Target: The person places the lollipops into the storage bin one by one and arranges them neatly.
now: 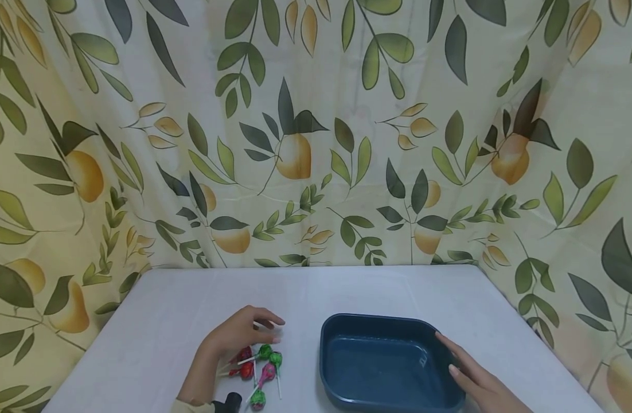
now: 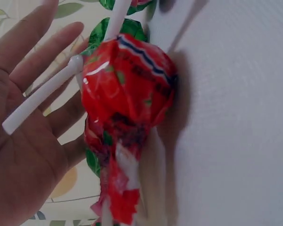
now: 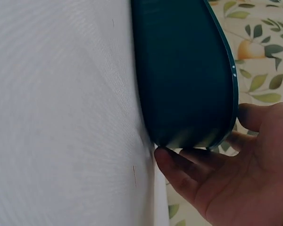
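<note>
My left hand [image 1: 242,331] hovers over several wrapped lollipops on the table, its fingers loosely extended and holding nothing. Among them are a red lollipop [image 1: 246,370], a green lollipop [image 1: 257,400] and a pink lollipop [image 1: 267,373], their white sticks pointing different ways. In the left wrist view a red lollipop [image 2: 132,84] fills the middle, with the open palm [image 2: 23,160] behind it. My right hand [image 1: 478,381] holds the right end of a dark blue rectangular tray [image 1: 383,396], thumb at the rim and fingers against the outer wall [image 3: 186,75]. The inside of the tray is bare.
A white cloth covers the table [image 1: 295,292], with the tray standing right of the lollipops. A leaf-and-fruit patterned curtain [image 1: 316,212] hangs behind and at both sides. A black device [image 1: 228,403] sits at the left wrist, close beside the lollipops.
</note>
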### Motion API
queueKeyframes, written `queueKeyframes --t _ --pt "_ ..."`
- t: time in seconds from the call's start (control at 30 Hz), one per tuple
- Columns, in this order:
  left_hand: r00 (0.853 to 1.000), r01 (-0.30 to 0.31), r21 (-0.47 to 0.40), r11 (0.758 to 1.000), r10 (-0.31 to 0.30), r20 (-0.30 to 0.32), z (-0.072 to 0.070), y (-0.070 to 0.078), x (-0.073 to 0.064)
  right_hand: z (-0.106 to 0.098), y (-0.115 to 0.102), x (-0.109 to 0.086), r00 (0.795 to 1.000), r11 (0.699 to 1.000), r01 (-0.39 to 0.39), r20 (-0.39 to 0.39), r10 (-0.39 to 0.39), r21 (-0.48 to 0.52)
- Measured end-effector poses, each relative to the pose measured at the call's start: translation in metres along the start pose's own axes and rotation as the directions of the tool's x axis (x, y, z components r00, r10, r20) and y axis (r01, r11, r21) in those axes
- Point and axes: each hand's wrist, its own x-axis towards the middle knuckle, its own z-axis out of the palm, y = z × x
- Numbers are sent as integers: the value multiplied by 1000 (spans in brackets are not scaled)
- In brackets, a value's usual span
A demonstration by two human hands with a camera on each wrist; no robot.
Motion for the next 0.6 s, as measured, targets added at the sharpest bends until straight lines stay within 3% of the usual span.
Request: queueKeyframes --t 0.3,0.6 --pt "999 -41 29 999 41 12 1 -10 4 -5 7 3 1000 999 8 12 -9 32" --pt "1000 -22 39 999 22 12 3 -15 1 -7 15 6 998 992 10 66 -18 125"
